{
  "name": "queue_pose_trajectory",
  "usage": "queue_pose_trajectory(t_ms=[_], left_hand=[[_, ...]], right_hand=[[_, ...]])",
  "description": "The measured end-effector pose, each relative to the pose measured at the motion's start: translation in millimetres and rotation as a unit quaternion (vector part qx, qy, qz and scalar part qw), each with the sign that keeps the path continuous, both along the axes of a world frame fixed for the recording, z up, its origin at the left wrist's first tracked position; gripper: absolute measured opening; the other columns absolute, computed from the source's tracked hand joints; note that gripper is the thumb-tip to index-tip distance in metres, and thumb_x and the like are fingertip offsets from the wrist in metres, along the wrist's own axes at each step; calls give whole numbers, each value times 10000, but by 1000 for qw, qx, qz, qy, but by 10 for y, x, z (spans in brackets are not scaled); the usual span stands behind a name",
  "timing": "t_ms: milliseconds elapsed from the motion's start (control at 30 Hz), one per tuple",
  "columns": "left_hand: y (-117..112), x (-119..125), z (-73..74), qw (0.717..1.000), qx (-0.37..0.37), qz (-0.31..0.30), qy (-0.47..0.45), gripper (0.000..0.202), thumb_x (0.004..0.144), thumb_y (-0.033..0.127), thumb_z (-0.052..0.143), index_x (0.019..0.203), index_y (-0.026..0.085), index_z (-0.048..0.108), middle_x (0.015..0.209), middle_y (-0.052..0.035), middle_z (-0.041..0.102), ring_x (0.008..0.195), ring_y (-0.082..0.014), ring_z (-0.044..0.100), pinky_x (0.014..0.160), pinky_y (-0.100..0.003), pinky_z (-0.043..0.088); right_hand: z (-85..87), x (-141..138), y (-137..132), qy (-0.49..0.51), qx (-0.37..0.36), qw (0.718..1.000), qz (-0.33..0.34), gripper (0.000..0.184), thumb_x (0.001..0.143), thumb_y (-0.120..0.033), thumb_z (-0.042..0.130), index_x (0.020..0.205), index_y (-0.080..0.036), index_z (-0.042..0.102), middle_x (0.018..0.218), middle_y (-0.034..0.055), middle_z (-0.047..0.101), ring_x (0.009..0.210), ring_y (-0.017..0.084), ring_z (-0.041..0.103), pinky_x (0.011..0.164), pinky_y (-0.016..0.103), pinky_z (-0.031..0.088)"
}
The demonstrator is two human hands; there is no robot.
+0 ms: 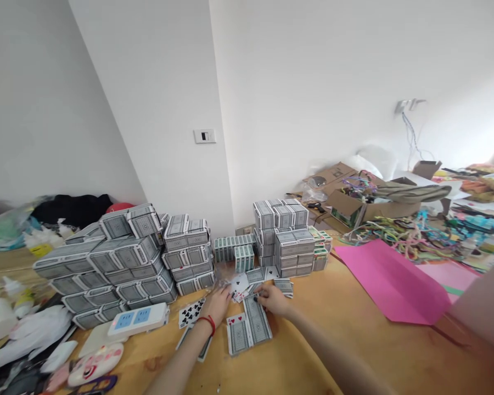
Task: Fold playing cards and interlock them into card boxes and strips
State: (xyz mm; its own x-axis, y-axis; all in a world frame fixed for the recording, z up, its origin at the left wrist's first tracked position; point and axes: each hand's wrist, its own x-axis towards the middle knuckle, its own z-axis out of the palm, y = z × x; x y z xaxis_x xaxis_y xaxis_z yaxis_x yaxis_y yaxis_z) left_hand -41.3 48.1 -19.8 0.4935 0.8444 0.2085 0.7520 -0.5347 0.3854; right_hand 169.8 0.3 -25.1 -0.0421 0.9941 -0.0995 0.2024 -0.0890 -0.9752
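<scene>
My right hand, nearly closed, touches the cards [258,322] lying on the table [296,351]; my left hand [219,303], loosely curved, is just beside — I cannot tell either grip. Likely light, springy, slippery — best pinched by the edges.

Stacked bundles of grey-backed playing cards [125,264] line a honey-colored tabletop [362,307], with loose cards [260,322] spread before them, a magenta sheet [397,285] and tangled multicolored cords [395,233] at right.

Thin red bracelet [212,325] around left wrist [219,308]; both forearms [325,343] bare.
</scene>
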Motion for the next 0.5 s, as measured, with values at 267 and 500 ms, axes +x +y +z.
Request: queue_pose_trajectory(t_ms=[267,500], left_hand=[[56,-21,54,990,18,-60,129,322,821,152,324,1081,168,513,1141,-103,542,1019,-211,513,874,-361,374],[63,22,126,980,30,-73,182,396,783,60,336,1161,136,431,1030,-163,584,925,-240,572,801,-406,417]], right_hand=[[36,72,102,-4,-51,998,48,197,582,-101,570,772,-149,593,400,-74,520,356,76,479,376,173,391],[122,57,121,-8,-77,996,51,180,596,-120,587,774,-146,593,411,-59,527,369,91,503,391,197,427]])
